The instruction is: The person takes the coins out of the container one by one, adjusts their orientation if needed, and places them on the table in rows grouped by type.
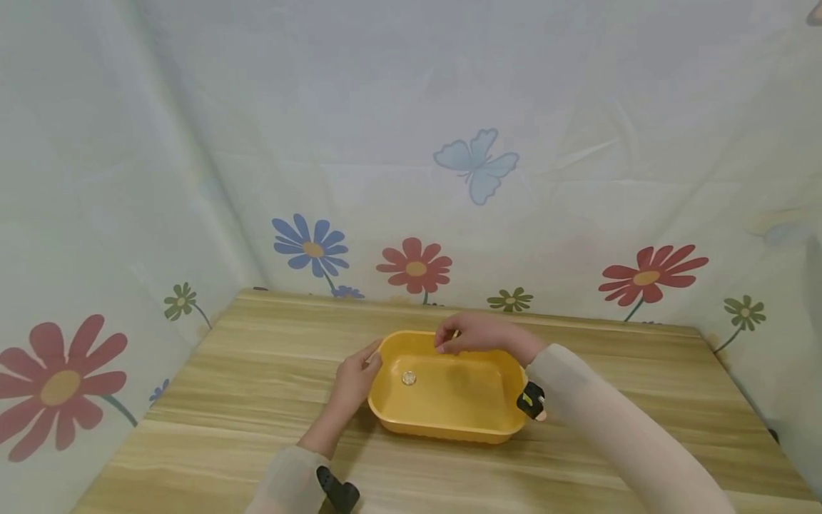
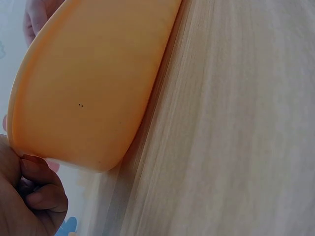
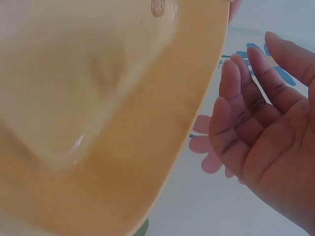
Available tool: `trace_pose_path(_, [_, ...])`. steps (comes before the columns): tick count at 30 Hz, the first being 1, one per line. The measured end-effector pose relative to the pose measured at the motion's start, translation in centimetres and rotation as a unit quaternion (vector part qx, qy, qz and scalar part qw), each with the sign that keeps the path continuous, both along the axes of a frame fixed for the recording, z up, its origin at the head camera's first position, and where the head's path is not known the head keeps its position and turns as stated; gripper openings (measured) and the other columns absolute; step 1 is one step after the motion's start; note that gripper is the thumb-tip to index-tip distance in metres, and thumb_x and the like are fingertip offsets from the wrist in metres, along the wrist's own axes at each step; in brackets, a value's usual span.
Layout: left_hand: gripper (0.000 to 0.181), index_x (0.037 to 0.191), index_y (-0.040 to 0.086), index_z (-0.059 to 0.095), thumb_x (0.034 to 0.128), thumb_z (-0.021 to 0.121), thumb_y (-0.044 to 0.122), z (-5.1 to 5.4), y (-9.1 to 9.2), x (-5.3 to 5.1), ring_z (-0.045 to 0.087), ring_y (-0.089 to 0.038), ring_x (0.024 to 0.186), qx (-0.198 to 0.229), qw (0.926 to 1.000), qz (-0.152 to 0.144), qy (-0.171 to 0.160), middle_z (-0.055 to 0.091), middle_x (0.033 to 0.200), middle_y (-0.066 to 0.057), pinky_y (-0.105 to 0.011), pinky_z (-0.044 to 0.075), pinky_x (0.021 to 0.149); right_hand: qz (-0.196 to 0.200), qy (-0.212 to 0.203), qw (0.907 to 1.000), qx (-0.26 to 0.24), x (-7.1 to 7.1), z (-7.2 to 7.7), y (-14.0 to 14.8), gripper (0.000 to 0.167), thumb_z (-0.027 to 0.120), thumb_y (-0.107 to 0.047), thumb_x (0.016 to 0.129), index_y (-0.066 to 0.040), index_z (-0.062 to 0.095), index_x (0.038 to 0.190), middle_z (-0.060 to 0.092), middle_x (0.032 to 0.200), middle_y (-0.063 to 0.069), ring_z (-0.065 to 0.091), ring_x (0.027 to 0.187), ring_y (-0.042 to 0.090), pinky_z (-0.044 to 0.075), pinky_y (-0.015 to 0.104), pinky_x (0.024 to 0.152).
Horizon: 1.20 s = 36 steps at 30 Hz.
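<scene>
A yellow plastic basin (image 1: 449, 431) with rounded corners sits on the wooden table. My left hand (image 1: 353, 382) grips its left rim; in the left wrist view the fingers (image 2: 47, 196) curl beneath the rim. Above the far rim is my right hand (image 1: 475, 333), its fingers loosely bent. From the right wrist, this hand (image 3: 275, 123) shows nothing in its grasp and stands apart from the basin wall (image 3: 162, 108). On the basin floor, toward the left, lies a small round patterned disc (image 1: 409, 378); its kind is unclear.
The wood-grain table (image 1: 257, 400) reaches back to a pale curtain (image 1: 359, 107) printed with flowers and a butterfly. More of this cloth hangs at the left and right. Each wrist carries a small black camera (image 1: 338, 491).
</scene>
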<state>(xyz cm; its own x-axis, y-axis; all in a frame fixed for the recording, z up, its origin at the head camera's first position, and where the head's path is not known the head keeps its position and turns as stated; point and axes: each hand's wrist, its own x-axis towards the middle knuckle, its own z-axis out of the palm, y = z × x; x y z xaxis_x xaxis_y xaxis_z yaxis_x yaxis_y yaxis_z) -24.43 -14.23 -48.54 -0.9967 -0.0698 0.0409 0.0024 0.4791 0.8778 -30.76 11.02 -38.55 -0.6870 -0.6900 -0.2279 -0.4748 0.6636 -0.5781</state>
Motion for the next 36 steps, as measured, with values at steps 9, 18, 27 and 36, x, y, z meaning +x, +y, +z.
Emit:
trace_pose_path(9, [0.043, 0.145, 0.004, 0.057, 0.1043, 0.052, 0.018, 0.2, 0.1, 0.0, 0.069, -0.022, 0.078, -0.002, 1.0, 0.002, 0.004, 0.072, 0.116, -0.028, -0.026, 0.055, 0.062, 0.029, 0.017, 0.9993, 0.019, -0.6, -1.2, -2.4, 0.027, 0.066, -0.023, 0.099, -0.006, 0.071, 0.118, 0.072, 0.115, 0.007, 0.061, 0.1, 0.013, 0.052, 0.028, 0.092])
trace_pose_path(18, [0.043, 0.146, 0.005, 0.056, 0.1046, 0.051, 0.018, 0.1, 0.1, 0.2, 0.064, -0.018, 0.07, -0.003, 1.0, 0.002, 0.0, 0.074, 0.102, -0.025, -0.025, 0.052, 0.059, 0.038, 0.007, 0.9985, 0.039, -0.6, -3.1, -3.9, 0.029, 0.068, -0.015, 0.096, -0.006, 0.07, 0.124, 0.072, 0.118, 0.01, 0.063, 0.097, 0.012, 0.054, 0.023, 0.085])
trace_pose_path(27, [0.042, 0.145, 0.005, 0.057, 0.1044, 0.052, 0.017, 0.0, 0.0, 0.0, 0.073, -0.027, 0.09, -0.005, 1.0, 0.004, 0.004, 0.07, 0.125, -0.028, -0.032, 0.06, 0.072, 0.029, -0.013, 0.9995, 0.009, -0.6, -5.0, -4.7, 0.026, 0.07, -0.006, 0.093, 0.001, 0.068, 0.118, 0.071, 0.109, 0.013, 0.058, 0.085, 0.007, 0.048, 0.014, 0.071])
trace_pose_path(36, [0.043, 0.145, 0.006, 0.057, 0.1044, 0.052, 0.017, 0.2, 0.1, 0.1, 0.071, -0.023, 0.081, -0.003, 1.0, 0.004, 0.0, 0.073, 0.114, -0.027, -0.027, 0.057, 0.065, -0.007, -0.016, 0.9998, -0.012, -0.5, -6.2, -5.5, 0.025, 0.075, -0.004, 0.088, 0.005, 0.07, 0.111, 0.069, 0.092, 0.009, 0.054, 0.072, 0.007, 0.045, 0.014, 0.064])
